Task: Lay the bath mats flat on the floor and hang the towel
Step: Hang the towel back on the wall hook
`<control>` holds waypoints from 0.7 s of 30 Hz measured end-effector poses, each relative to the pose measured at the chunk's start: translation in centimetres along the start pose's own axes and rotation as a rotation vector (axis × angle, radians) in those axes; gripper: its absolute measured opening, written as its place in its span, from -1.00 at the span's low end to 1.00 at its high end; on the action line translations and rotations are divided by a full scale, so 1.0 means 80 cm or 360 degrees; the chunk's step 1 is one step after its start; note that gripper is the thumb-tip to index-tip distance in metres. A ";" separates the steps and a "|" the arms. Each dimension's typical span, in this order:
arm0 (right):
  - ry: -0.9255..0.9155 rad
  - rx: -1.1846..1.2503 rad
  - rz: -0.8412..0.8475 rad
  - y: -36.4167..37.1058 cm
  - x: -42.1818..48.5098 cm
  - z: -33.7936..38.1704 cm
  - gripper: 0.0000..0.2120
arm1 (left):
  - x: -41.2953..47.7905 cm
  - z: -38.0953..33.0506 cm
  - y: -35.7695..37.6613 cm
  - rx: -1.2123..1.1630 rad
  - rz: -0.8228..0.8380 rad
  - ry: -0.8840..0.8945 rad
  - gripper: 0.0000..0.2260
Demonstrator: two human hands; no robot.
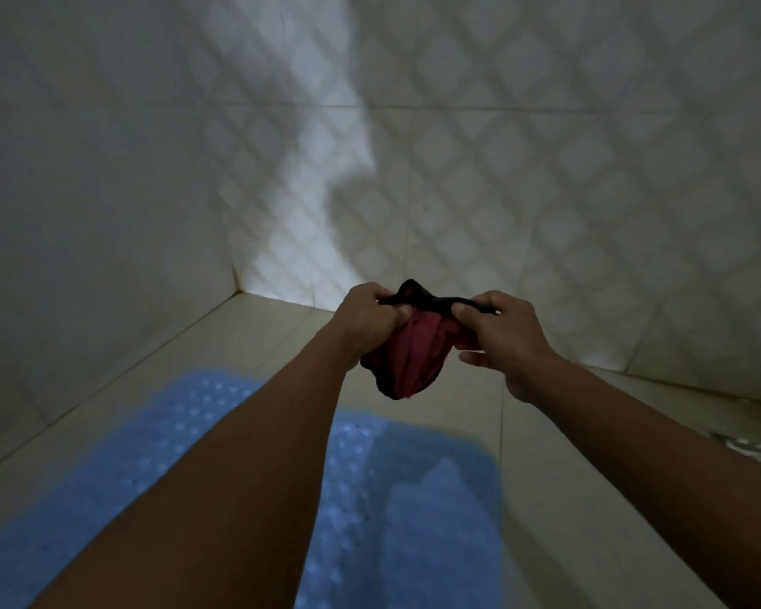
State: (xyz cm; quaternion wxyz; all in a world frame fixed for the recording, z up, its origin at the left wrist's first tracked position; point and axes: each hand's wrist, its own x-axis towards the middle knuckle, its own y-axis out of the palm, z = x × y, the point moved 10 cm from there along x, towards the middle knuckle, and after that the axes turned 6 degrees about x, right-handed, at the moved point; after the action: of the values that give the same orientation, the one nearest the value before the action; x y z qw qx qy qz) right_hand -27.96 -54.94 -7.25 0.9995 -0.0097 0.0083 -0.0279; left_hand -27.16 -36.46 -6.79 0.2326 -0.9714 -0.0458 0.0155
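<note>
From the head camera, both bare arms reach forward over a pale tiled floor (255,345). The left hand (365,320) and the right hand (508,340) each pinch the top edge of a bunched red and black cloth (407,358), held in the air between them, just above centre. A blue bath mat (159,437) lies flat on the floor toward 7 o'clock, partly under the arms. Tiled walls (545,147) fill 12 o'clock
</note>
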 end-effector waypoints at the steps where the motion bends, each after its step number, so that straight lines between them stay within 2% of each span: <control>1: -0.0010 0.0002 -0.0015 -0.010 0.011 0.022 -0.92 | 0.011 -0.023 -0.008 0.0003 -0.0029 0.0031 -0.73; 4: -0.0064 -0.0040 -0.0029 -0.031 0.036 0.111 -0.85 | 0.033 -0.110 -0.041 -0.0030 -0.0041 0.0132 -0.76; 8: -0.0100 -0.0070 0.0006 -0.038 0.056 0.274 -0.82 | 0.046 -0.253 -0.113 0.0052 -0.0054 0.0206 -0.87; 16: -0.0220 -0.0215 0.0119 -0.039 0.052 0.637 -0.85 | 0.018 -0.589 -0.280 0.0138 -0.0023 0.0185 -0.72; 21: -0.0361 -0.0279 0.0188 -0.053 0.028 0.871 -0.89 | -0.010 -0.805 -0.379 0.0148 -0.0046 0.0244 -0.74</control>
State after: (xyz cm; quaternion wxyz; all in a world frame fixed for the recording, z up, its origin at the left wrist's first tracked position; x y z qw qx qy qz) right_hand -24.80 -58.00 62.46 0.9893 -0.0996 -0.1018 0.0332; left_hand -27.15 -38.65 64.37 0.2805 -0.9571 -0.0410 -0.0602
